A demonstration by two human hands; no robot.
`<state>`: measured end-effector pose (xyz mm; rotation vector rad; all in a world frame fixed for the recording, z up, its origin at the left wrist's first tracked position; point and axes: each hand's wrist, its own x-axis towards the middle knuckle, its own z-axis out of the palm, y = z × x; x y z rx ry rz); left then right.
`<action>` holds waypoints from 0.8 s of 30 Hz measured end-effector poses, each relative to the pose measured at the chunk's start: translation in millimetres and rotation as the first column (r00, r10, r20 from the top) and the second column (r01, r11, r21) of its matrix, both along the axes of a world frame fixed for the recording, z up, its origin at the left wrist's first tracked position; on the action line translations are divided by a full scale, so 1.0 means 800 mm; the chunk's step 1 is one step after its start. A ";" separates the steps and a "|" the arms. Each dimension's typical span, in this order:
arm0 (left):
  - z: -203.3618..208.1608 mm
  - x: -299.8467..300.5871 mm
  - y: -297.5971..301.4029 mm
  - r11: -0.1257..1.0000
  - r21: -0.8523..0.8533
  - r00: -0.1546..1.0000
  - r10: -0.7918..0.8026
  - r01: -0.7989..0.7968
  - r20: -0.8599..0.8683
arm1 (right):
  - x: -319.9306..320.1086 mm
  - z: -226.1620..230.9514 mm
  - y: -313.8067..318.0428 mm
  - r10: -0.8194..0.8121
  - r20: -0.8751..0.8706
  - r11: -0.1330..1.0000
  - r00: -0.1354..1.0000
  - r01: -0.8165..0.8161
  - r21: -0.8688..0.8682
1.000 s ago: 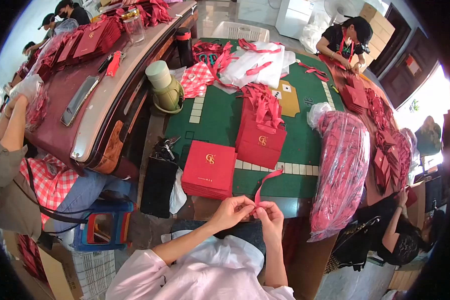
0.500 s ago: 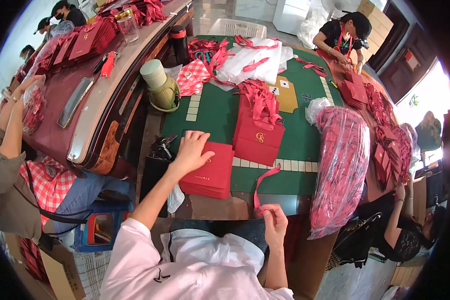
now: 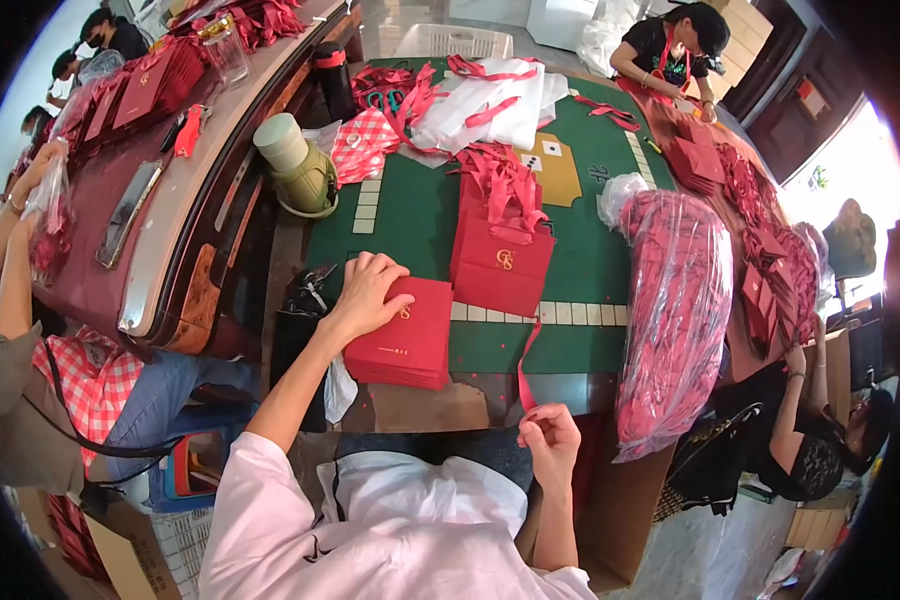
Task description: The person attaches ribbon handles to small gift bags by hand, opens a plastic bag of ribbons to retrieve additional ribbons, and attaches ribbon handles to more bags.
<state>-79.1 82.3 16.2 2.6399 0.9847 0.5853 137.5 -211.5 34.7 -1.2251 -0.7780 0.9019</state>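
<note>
A neat stack of flat red paper bags (image 3: 415, 345) lies near the table's front edge. My left hand (image 3: 370, 292) rests across its upper left part, fingers laid out and thumb apart. Over the front edge, to the right of the stack, my right hand (image 3: 552, 437) is closed in a pinch at the lower end of a narrow red ribbon (image 3: 526, 365). The ribbon runs up from my fingers to the table top. Beyond the stack lie red bags with ribbon handles (image 3: 505, 262), a bundle of loose ribbons (image 3: 497, 185) on top.
A long plastic-wrapped red bundle (image 3: 673, 320) lies at the right edge of the green table top (image 3: 400, 225). A green flask (image 3: 300, 175) and a black bottle (image 3: 335, 85) stand at left. White plastic sheets (image 3: 480, 115) lie farther back. Other people work at both sides.
The ribbon now hangs straighter and nearer the bags, and my right hand has shifted slightly. My left hand stays on the stack. The whole view has moved a little.
</note>
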 end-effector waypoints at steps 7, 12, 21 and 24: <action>0.059 0.014 -0.034 1.000 0.003 0.998 -0.018 0.017 0.065 | 0.002 -0.012 -0.002 0.025 0.121 0.998 0.992 -0.017 -0.068; 0.096 0.034 -0.095 0.984 -0.091 0.983 -0.141 0.151 0.114 | 0.004 -0.014 -0.005 0.054 0.234 0.996 0.971 -0.036 -0.078; 0.041 0.075 -0.196 0.901 -0.374 0.974 -0.222 0.219 0.035 | -0.003 -0.007 0.003 -0.022 0.207 0.981 0.978 0.062 -0.185; 0.022 0.078 -0.207 0.881 -0.424 0.977 -0.203 0.209 0.058 | -0.003 -0.013 0.007 0.038 0.380 0.972 0.924 0.053 -0.227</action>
